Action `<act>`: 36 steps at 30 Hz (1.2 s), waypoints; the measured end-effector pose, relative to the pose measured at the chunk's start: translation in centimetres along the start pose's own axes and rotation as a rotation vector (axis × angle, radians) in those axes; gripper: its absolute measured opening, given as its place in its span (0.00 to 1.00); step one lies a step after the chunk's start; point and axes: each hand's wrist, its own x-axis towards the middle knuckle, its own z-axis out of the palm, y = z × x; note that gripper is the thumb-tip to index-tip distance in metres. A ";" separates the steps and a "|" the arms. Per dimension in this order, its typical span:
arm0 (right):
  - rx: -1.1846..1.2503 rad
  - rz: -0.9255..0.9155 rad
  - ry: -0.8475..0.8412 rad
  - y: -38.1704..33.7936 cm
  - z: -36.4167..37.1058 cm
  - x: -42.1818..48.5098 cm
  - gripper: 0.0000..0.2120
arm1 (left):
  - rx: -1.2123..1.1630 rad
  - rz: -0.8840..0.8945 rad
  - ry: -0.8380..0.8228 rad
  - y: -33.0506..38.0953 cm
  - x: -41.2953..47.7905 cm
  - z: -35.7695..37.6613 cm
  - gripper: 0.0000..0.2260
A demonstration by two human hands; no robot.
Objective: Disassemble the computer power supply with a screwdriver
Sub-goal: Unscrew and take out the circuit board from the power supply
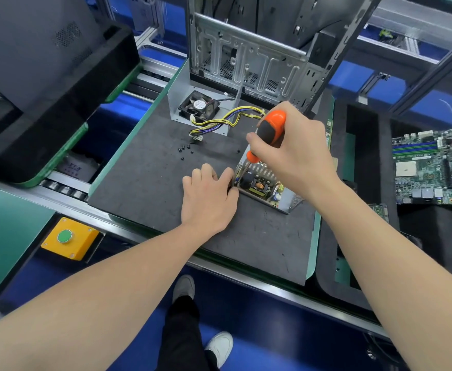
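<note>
The opened power supply (263, 187) lies on the dark mat (150, 172), its circuit board with coils and capacitors exposed. My right hand (297, 153) grips the orange and black screwdriver (271, 129) upright, its shaft pointing down into the near left corner of the unit. My left hand (208, 196) presses against that left corner, fingers curled on the metal edge. The power supply's metal cover with a black fan (199, 105) stands behind, trailing yellow and purple cables (219, 121). Several small black screws (186, 149) lie loose on the mat.
An empty computer case (249, 57) stands upright at the back of the mat. A green motherboard (433, 167) rests on black foam at right. A large black housing (40, 76) sits at left. A yellow box with a green button (68, 236) is mounted on the bench's front.
</note>
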 end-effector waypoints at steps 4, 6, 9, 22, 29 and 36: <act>-0.005 -0.014 0.017 0.1 -0.1 -0.1 0.13 | -0.019 -0.011 -0.014 0.0 0.1 -0.1 0.08; -0.019 -0.018 0.006 0.1 0.0 -0.1 0.14 | -0.024 -0.010 -0.018 0.0 0.1 0.0 0.07; -0.032 -0.021 0.000 0.2 0.1 -0.1 0.13 | -0.028 -0.009 -0.013 0.0 0.2 0.1 0.07; -0.010 0.026 0.020 0.4 0.1 -0.1 0.12 | -0.029 -0.008 -0.013 0.0 0.1 0.0 0.08; -0.004 0.031 0.040 0.3 0.0 -0.2 0.11 | -0.034 -0.014 -0.009 -0.1 0.1 0.1 0.09; -0.018 -0.002 0.032 0.0 -0.3 -0.3 0.12 | -0.032 -0.013 0.006 -0.1 0.1 0.2 0.09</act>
